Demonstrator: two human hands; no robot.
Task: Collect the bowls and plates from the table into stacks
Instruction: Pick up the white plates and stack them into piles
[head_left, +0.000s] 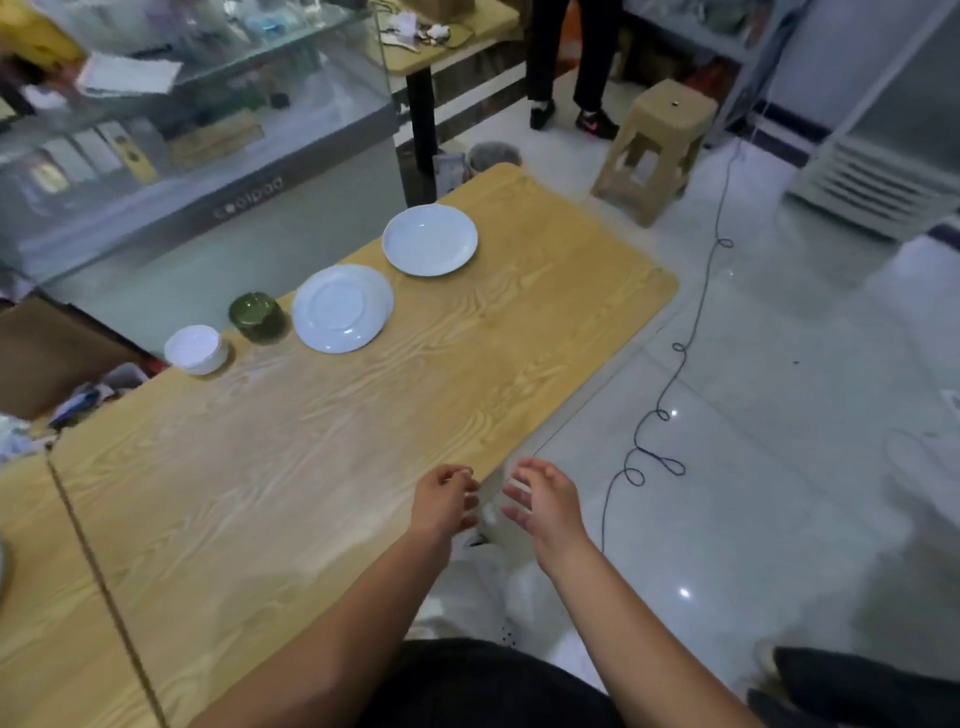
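Along the far edge of the wooden table (311, 467) stands a row of dishes. A small white bowl (196, 348) is at the left, a green glass cup (257, 317) beside it, then a white plate (341, 307) lying upside down, then a white plate (430, 239) right side up. My left hand (444, 501) hovers over the table's near right edge with loosely curled fingers and holds nothing. My right hand (543, 501) is just off the edge over the floor, fingers spread and relaxed, empty.
A second table (31, 597) abuts on the left. A glass display counter (208, 171) stands behind the dishes. On the tiled floor are a beige plastic stool (657, 148) and a looping black cable (670, 389). A person's legs (566, 67) stand at the back.
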